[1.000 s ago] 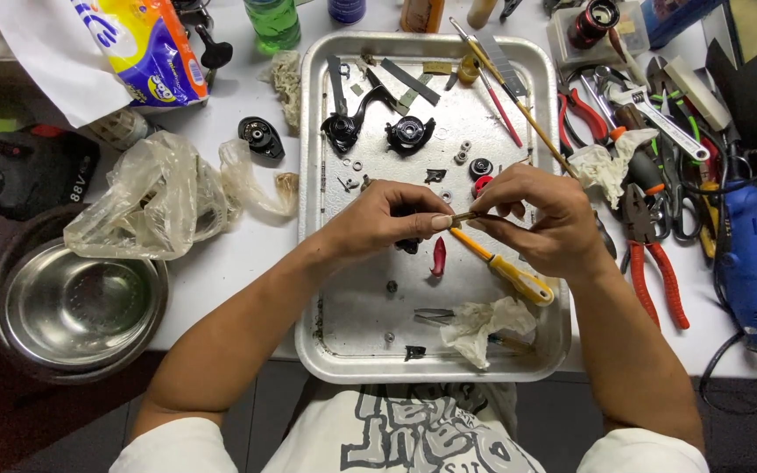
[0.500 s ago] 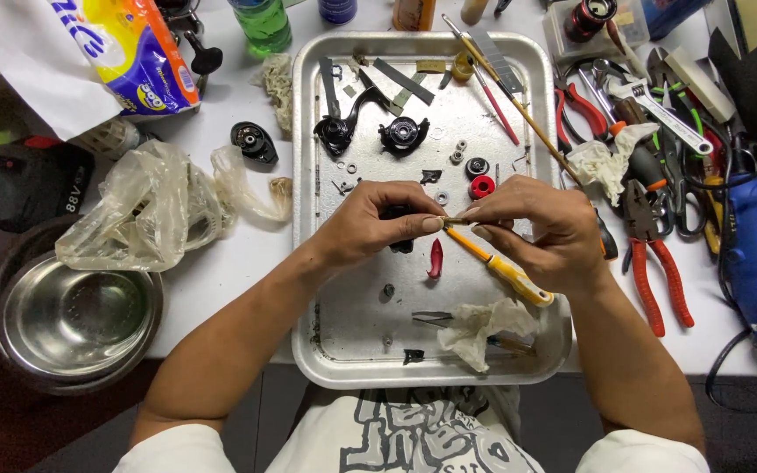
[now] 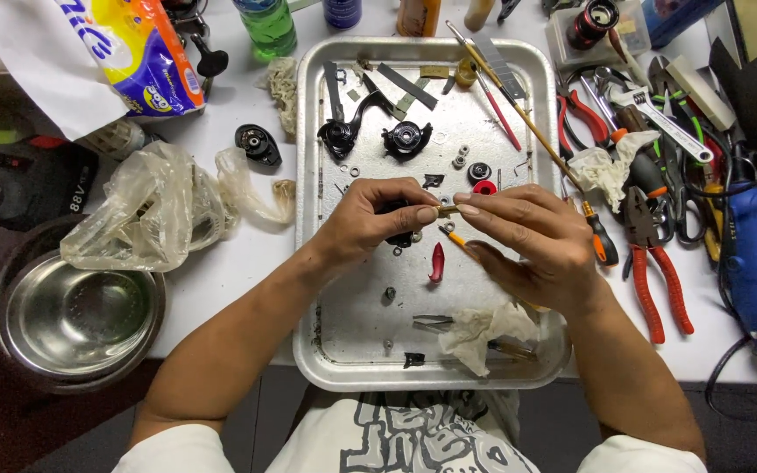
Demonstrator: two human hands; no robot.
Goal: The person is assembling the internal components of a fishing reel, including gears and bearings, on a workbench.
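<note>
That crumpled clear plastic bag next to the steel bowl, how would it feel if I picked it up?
The plastic bag would probably be floppy and very light: it lies crumpled and thin, see-through. It might feel slick and rustle. It seems to hold something small, so it may sag to one side above the steel bowl.

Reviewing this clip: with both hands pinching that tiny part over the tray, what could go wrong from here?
1. The small part pinched between the left hand and right hand could slip and get lost among the loose washers in the metal tray.
2. The tray overhangs the table edge toward the person, so a forearm nudge might tip it.
3. The yellow-handled screwdriver under the right hand could roll and scatter parts.
</note>
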